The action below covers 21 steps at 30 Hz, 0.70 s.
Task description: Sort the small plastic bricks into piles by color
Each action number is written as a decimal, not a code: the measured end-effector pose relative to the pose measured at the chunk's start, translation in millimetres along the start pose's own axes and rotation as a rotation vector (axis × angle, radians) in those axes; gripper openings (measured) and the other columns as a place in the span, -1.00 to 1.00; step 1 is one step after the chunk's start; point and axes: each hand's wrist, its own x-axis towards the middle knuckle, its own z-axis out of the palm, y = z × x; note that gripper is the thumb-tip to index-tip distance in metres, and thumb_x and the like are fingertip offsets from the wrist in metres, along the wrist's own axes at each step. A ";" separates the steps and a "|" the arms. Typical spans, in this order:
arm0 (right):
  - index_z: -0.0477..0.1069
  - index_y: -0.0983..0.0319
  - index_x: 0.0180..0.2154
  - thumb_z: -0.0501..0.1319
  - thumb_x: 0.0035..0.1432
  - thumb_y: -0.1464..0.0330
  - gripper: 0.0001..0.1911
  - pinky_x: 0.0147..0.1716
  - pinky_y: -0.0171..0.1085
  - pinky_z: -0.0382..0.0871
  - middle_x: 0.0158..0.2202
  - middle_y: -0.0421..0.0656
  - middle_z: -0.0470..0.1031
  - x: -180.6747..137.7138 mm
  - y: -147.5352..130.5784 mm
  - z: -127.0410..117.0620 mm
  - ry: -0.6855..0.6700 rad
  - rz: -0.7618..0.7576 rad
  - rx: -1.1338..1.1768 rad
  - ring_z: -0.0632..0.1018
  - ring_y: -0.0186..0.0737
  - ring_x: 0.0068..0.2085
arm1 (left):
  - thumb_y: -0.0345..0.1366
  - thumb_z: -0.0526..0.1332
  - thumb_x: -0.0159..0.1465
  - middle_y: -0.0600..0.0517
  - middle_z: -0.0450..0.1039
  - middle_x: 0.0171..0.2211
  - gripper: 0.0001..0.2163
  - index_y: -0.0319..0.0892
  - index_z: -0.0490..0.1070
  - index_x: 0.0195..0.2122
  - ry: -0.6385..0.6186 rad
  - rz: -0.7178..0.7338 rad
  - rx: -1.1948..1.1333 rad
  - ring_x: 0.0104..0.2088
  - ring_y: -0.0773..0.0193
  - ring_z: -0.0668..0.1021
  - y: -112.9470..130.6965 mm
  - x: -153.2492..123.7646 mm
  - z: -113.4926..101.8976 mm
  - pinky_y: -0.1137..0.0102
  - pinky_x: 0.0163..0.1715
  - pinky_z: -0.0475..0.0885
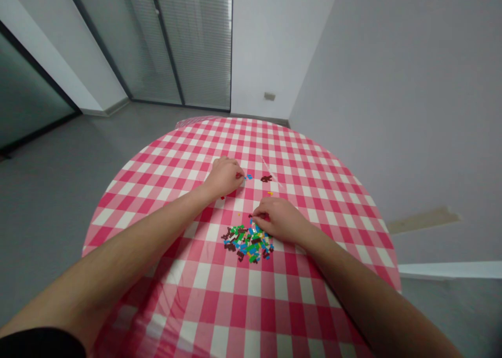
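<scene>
My left hand (226,176) rests toward the middle of the table with its fingers bent and pressed together. Its fingertips are beside a few small blue building bricks (249,177); anything between them is too small to name. My right hand (281,219) is closed in a pinch at the upper right edge of a mixed pile of small bricks (247,243), in green, blue, brown, yellow and white. A brown brick (250,215) shows right at its fingertips, but whether they grip it is unclear. Part of the pile is hidden under this hand.
Beyond my right hand lie a small group of dark brown bricks (266,178) and a yellow brick (270,193). A red brick (223,197) lies below my left wrist. A red-and-white checked cloth (251,305) covers the round table. A wall (411,112) stands to the right.
</scene>
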 end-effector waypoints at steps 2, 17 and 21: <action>0.60 0.22 -0.35 0.21 0.19 0.41 -0.83 -0.31 -0.23 0.30 -0.34 -0.08 0.61 -0.1 0.2 -0.1 0.005 -0.003 0.001 0.55 -0.16 -0.28 | -0.39 0.19 0.13 -0.06 0.57 -0.38 -0.82 -0.10 0.61 -0.44 -0.008 -0.001 -0.014 -0.28 0.03 0.50 0.6 0.5 1.9 0.13 -0.17 0.29; 0.52 0.23 -0.44 0.21 0.07 0.49 -0.87 -0.42 -0.31 0.26 -0.47 -0.17 0.52 0.9 1.8 -2.1 0.169 0.062 0.111 0.45 -0.30 -0.44 | -0.38 0.21 0.17 -0.03 0.54 -0.43 -0.82 -0.08 0.60 -0.48 -0.015 -0.010 0.017 -0.31 0.07 0.50 -2.9 4.4 13.9 0.16 -0.18 0.30; 0.53 0.23 -0.43 0.19 0.08 0.47 -0.86 -0.45 -0.32 0.26 -0.47 -0.17 0.55 1.5 3.0 -3.1 0.240 0.162 0.150 0.48 -0.30 -0.46 | -0.35 0.22 0.18 -0.04 0.56 -0.42 -0.83 -0.10 0.59 -0.48 0.024 -0.054 0.026 -0.31 0.08 0.50 2.4 3.8 9.4 0.17 -0.20 0.31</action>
